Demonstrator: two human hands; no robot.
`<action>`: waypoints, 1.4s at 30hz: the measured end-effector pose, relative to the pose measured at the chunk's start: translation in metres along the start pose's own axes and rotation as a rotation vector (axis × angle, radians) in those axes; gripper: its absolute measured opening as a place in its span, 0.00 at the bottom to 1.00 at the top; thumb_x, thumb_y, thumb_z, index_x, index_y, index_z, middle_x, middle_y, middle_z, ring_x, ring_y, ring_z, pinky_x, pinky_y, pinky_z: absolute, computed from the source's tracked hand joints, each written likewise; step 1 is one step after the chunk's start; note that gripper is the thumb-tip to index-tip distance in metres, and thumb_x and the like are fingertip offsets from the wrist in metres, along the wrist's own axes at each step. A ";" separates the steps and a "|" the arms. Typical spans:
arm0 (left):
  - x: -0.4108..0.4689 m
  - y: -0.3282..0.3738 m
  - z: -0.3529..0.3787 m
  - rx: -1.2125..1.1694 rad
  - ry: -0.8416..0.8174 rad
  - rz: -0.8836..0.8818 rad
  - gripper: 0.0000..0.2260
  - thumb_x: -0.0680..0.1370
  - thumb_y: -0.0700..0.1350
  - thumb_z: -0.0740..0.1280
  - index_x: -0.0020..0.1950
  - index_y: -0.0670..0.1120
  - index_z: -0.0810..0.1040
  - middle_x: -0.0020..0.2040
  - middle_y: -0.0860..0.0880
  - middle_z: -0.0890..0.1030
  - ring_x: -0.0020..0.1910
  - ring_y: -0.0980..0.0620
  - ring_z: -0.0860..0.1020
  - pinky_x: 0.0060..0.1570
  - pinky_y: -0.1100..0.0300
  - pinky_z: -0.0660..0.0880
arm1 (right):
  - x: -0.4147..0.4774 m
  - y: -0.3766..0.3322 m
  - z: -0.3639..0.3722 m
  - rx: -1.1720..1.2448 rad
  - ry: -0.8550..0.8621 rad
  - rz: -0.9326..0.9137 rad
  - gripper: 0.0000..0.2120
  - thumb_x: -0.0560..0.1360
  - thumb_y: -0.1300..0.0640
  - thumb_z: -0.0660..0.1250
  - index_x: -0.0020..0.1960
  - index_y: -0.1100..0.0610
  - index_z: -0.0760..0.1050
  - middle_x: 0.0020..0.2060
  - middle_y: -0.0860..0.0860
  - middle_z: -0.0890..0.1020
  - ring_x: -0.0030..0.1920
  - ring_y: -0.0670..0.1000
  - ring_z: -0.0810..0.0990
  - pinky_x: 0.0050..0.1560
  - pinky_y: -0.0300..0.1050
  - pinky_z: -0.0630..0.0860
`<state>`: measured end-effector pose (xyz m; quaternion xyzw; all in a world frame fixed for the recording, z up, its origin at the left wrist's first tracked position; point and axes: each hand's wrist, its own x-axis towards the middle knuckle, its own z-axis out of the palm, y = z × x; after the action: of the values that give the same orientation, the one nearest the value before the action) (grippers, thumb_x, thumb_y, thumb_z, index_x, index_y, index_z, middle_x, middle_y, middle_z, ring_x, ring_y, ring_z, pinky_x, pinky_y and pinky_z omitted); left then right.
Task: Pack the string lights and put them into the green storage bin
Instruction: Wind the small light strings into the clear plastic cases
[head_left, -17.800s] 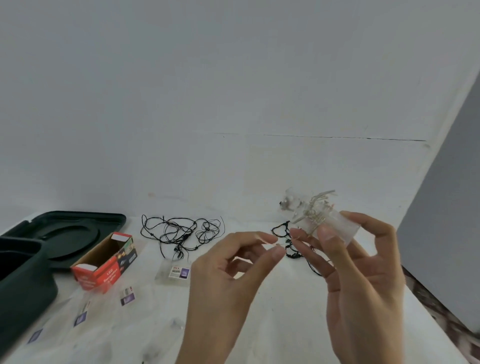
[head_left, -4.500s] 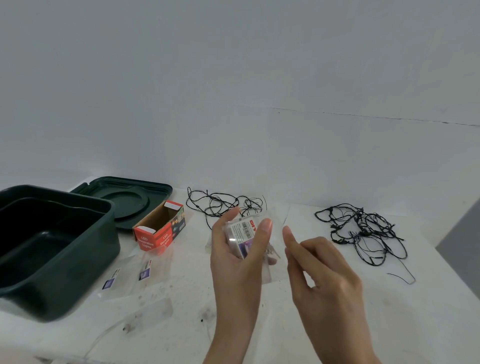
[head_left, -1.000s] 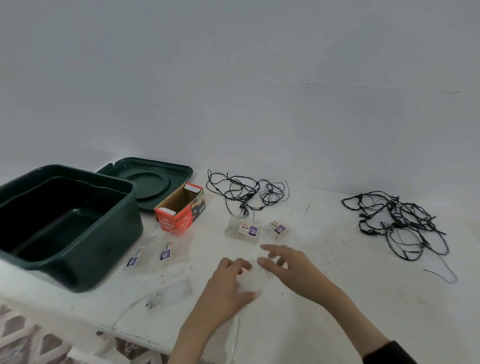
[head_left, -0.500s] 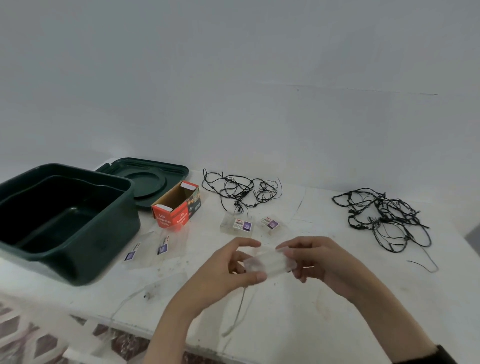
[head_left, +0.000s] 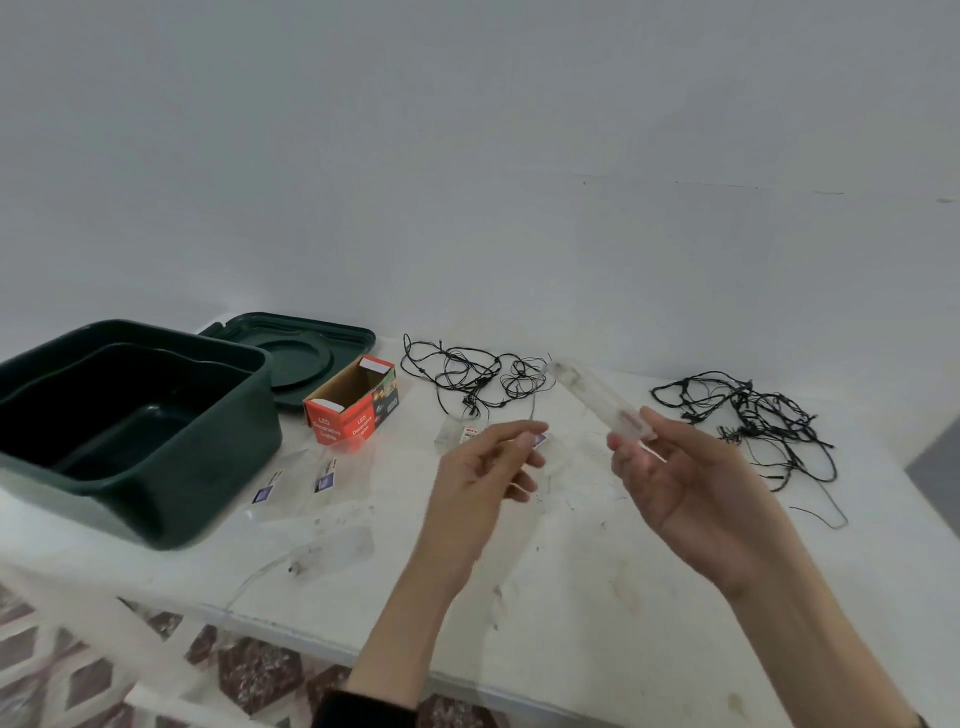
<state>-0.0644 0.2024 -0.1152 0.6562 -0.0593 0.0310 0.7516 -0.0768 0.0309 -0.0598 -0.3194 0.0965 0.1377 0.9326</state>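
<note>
Green plastic makes up the storage bin (head_left: 208, 467), which sits open at 9 o'clock on the white tabletop (head_left: 571, 571). Its lid (head_left: 296, 353) lies flat just behind it, at 10 o'clock. A red box (head_left: 353, 408) with an open top stands just beside the lid. In front of the red box, flat clear bags (head_left: 296, 483) with purple labels lie on the tabletop. A front bag (head_left: 332, 553), also clear, lies near the front edge at 7 o'clock.

At 12 o'clock, a bunch of black string lights (head_left: 478, 379) lies loose and tangled.

The left hand (head_left: 483, 478) is up over the middle of the tabletop. Its fingers (head_left: 509, 431) are curled, and the thumb meets the first finger. A thin wire (head_left: 534, 405) goes up from those tips. The hand is blurry, so one cannot tell if the wire is pinched. Small clear packs (head_left: 454, 436) lie partly hidden behind this hand.

The right hand (head_left: 685, 488) is at 3 o'clock from the left one, apart from it. Its thumb and fingers grip the low end of a long clear bag (head_left: 587, 392), which points up toward 11 o'clock.

A second bunch of black string lights (head_left: 753, 421) lies at 2 o'clock, well apart from the storage bin.
</note>
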 end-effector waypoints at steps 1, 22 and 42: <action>0.000 0.000 0.010 0.054 0.001 0.030 0.08 0.78 0.40 0.64 0.53 0.49 0.81 0.37 0.52 0.80 0.32 0.54 0.76 0.35 0.64 0.74 | -0.005 0.005 0.005 -0.007 -0.022 -0.070 0.12 0.58 0.65 0.76 0.39 0.65 0.77 0.33 0.60 0.80 0.29 0.51 0.81 0.29 0.37 0.79; 0.006 0.031 0.039 0.121 -0.351 0.020 0.04 0.74 0.38 0.70 0.41 0.47 0.80 0.27 0.55 0.75 0.25 0.57 0.70 0.23 0.65 0.65 | -0.008 -0.053 -0.043 -0.968 -0.399 -0.047 0.10 0.64 0.61 0.75 0.44 0.59 0.77 0.37 0.61 0.79 0.34 0.55 0.75 0.35 0.43 0.73; -0.025 -0.036 0.011 0.089 -0.309 -0.222 0.12 0.78 0.50 0.64 0.60 0.50 0.76 0.34 0.50 0.80 0.23 0.54 0.71 0.27 0.64 0.69 | 0.034 0.000 -0.043 -0.408 0.074 -0.342 0.06 0.75 0.67 0.62 0.48 0.57 0.68 0.37 0.61 0.84 0.36 0.53 0.77 0.42 0.43 0.74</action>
<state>-0.0850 0.1878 -0.1522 0.6884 -0.0997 -0.1504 0.7025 -0.0484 0.0112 -0.1021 -0.5172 0.0453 -0.0171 0.8545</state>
